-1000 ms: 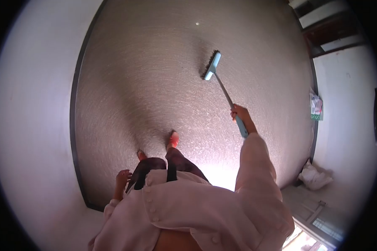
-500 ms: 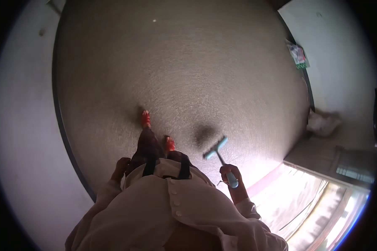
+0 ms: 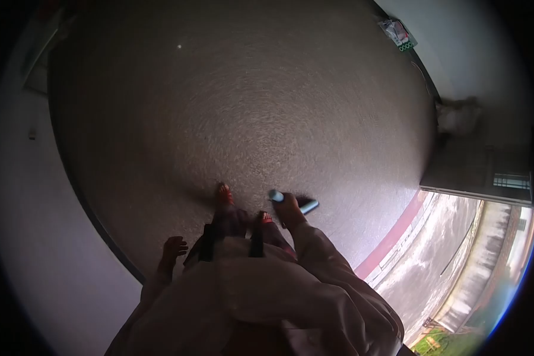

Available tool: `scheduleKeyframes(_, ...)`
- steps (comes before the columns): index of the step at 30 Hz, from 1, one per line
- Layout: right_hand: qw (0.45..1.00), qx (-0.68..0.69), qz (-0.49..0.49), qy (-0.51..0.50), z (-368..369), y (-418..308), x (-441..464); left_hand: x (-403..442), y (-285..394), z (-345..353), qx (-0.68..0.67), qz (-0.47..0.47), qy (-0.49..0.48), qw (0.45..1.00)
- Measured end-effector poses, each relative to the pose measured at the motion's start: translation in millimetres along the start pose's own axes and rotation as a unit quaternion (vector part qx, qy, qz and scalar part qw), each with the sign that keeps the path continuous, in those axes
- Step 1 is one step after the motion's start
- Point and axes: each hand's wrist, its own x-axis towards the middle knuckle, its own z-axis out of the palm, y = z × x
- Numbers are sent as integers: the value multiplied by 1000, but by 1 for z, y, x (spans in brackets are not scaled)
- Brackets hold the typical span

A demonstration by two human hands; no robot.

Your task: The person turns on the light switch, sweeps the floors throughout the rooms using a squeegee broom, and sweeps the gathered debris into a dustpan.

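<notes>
My right hand (image 3: 289,209) is closed round the light blue handle of a floor brush (image 3: 309,206), in front of my body. The handle's rounded end points up past my fist, and part of the blue head shows just right of the hand, low near the floor. My forearm and fist hide the rest of the brush. At the lower left my left hand (image 3: 174,245) hangs beside my hip with its fingers apart and nothing in it.
My feet in red sandals (image 3: 224,194) are on the speckled floor (image 3: 249,118). A plastic packet (image 3: 397,34) lies by the right wall, with a pale bag (image 3: 458,117) nearer. A bright doorway opens at the lower right, beside a grey door panel (image 3: 474,172).
The brush has come from far out on the floor to close by my body, my right hand still round it. The view has turned, showing more of the doorway.
</notes>
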Motion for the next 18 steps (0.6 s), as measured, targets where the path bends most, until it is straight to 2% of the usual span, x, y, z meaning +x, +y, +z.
scheduleKeyframes(1,997,65,-43,-12,16,-34,16,3,3,-8,-4,-3,-3,1000)
scheduleKeyframes(2,995,78,-6,-61,30,-72,36,6,5,-14,-1,-16,1,1000)
scheduleKeyframes(3,897,409,116,-124,77,-63,86,10,5,-19,2,-29,5,1000)
scheduleKeyframes(4,686,669,266,-103,123,-55,135,15,5,-23,5,-42,10,999)
scheduleKeyframes(7,542,731,412,40,118,-219,154,28,-6,-44,-117,-16,-104,988)
scheduleKeyframes(8,543,737,402,13,117,-245,165,31,-16,-43,-43,79,-103,991)
scheduleKeyframes(9,544,742,391,-16,114,-260,177,33,-18,-45,24,119,-98,988)
scheduleKeyframes(10,565,744,353,-40,107,-267,189,37,-18,-46,72,124,-90,986)
scheduleKeyframes(12,605,742,277,-85,85,-273,205,42,-11,-45,77,78,-88,990)
scheduleKeyframes(14,774,621,25,-121,59,-243,210,47,-1,-45,63,36,-90,993)
scheduleKeyframes(16,645,727,33,-232,28,-192,221,55,9,-48,53,12,-96,994)
scheduleKeyframes(17,394,849,162,-313,11,-165,226,59,14,-49,48,6,-99,994)
scheduleKeyframes(18,451,826,133,-309,-5,-143,215,63,18,-51,45,0,-104,994)
